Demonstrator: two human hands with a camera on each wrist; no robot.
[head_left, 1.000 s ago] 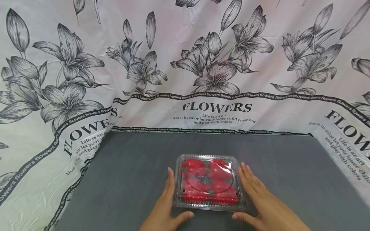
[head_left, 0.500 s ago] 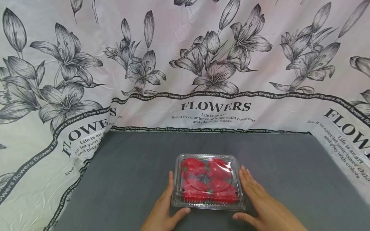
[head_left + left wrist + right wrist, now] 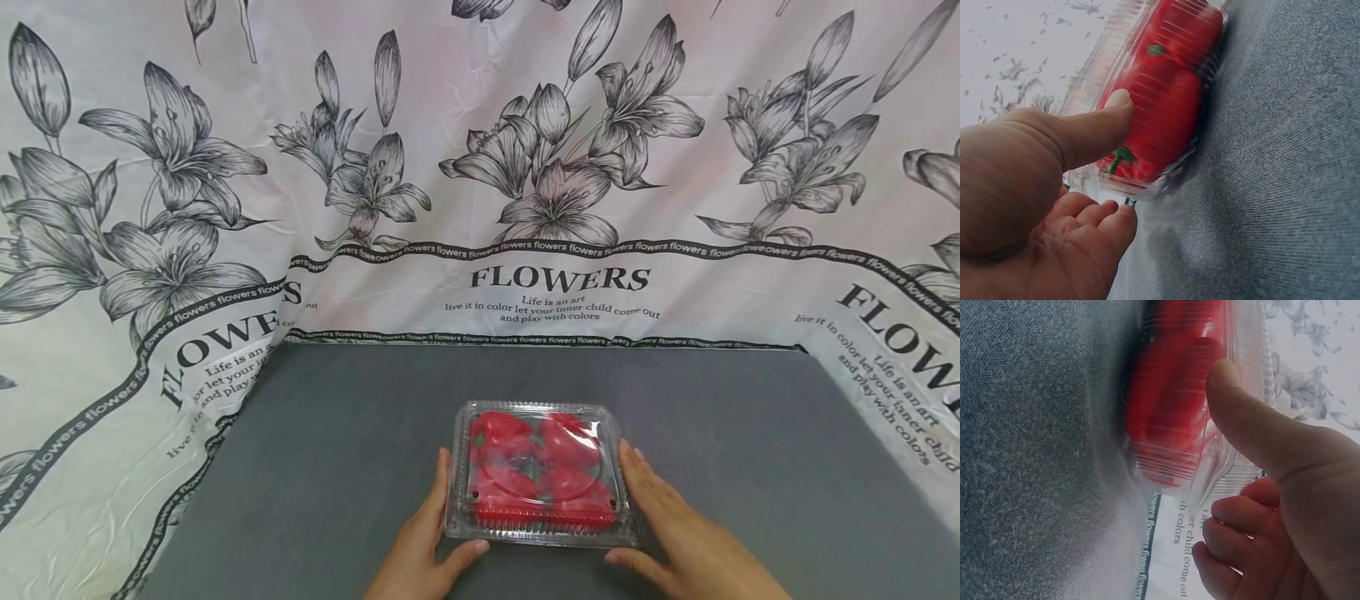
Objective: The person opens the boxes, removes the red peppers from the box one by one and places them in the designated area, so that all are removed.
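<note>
A clear plastic clamshell box (image 3: 540, 537) with several red bell peppers (image 3: 570, 442) inside sits on the grey table, its lid down. Along its left side lies my left hand (image 3: 420, 533), fingers pointing forward and thumb in front of the near corner. My right hand (image 3: 675, 525) flanks the right side in the same way, fingers extended and thumb by the near right corner. In the left wrist view, the thumb (image 3: 1100, 125) overlaps the box's ribbed wall and a green pepper stem (image 3: 1121, 157) shows. The right wrist view has the thumb (image 3: 1235, 394) overlapping the box's rim.
Grey cloth covers the table (image 3: 360, 400), with bare surface around the box on the left, right and far sides. A white curtain (image 3: 420, 292) printed with lilies and the word FLOWERS hangs along the back and both sides.
Both hands have drawn back slightly along the box's sides, their fingertips now a little nearer to me. The box stays almost in place, with only a slight shift of the whole view.
</note>
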